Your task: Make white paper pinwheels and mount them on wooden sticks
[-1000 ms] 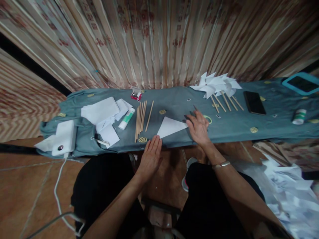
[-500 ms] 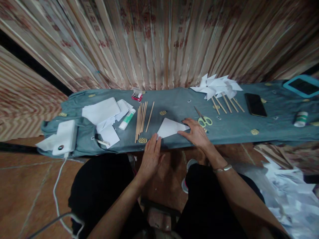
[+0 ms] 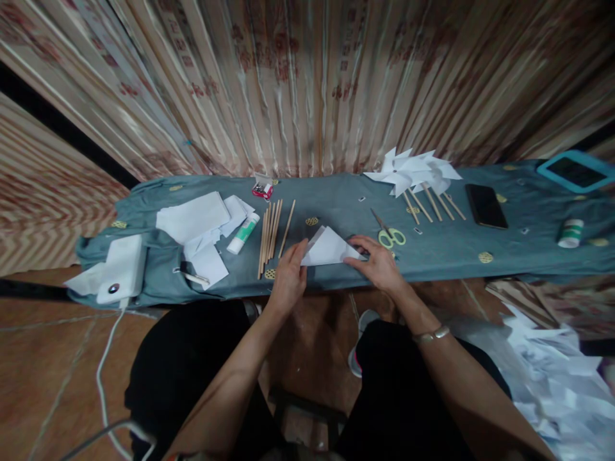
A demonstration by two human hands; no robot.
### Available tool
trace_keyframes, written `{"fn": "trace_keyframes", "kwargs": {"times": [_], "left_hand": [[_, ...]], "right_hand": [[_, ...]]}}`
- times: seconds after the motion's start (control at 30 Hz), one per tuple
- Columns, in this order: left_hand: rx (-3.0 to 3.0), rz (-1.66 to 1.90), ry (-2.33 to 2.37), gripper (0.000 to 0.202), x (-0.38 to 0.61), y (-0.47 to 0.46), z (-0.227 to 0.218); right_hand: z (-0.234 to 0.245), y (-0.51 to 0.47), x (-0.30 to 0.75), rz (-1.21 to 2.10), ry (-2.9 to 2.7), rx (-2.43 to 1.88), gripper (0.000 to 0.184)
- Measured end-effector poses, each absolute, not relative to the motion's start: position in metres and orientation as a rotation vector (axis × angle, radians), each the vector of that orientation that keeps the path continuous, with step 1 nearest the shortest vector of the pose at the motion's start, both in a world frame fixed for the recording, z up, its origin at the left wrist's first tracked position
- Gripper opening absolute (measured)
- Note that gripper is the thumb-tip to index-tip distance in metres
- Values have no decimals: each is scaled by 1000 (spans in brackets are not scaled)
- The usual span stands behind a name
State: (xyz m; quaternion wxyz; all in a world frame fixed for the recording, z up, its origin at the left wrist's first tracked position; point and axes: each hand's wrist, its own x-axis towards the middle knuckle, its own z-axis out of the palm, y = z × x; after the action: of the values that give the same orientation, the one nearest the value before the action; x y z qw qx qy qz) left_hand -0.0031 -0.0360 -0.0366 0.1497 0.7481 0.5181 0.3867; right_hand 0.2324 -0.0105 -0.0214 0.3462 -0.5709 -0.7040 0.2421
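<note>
A folded sheet of white paper [image 3: 328,248] lies near the table's front edge, its layers slightly parted along the upper left side. My left hand [image 3: 289,272] pinches its left corner. At the right corner, the thumb and fingers of my right hand [image 3: 377,259] are closed on the paper. Green-handled scissors [image 3: 391,238] rest just beyond the right hand. Several wooden sticks [image 3: 270,234] lie left of the paper, beside a glue stick [image 3: 243,233].
White paper pinwheels [image 3: 416,168] on sticks lie at the back right, near a black phone [image 3: 486,206] and a blue-framed tablet [image 3: 576,169]. Paper sheets [image 3: 195,216], a small red box [image 3: 262,189] and a white device [image 3: 122,267] with a cable are on the left.
My left hand has gone from lying flat by the paper's lower left corner to gripping it. The paper's layers have parted a little and its left side has turned up.
</note>
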Motion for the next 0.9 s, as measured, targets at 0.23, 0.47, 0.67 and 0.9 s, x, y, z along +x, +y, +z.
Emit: {"fn": "trace_keyframes", "kwargs": {"times": [0.23,0.47,0.67,0.9], "left_hand": [[2191,987,1566,40,-3,-11,-28],[2178,924,1525,28,2,-3,-14],[2413,952,1360,53,19,-23,19],[2711,839,1204,30,32,-31,32]], "right_hand": [[-8,-10,238,1057,-1587,-1412,50],[-7,-8,246,1042,-1726,-1469,59],[-4,-8,248,1072,-1554,-1534,59],[-2,-11,249,1170,-1341,-1554,49]]}}
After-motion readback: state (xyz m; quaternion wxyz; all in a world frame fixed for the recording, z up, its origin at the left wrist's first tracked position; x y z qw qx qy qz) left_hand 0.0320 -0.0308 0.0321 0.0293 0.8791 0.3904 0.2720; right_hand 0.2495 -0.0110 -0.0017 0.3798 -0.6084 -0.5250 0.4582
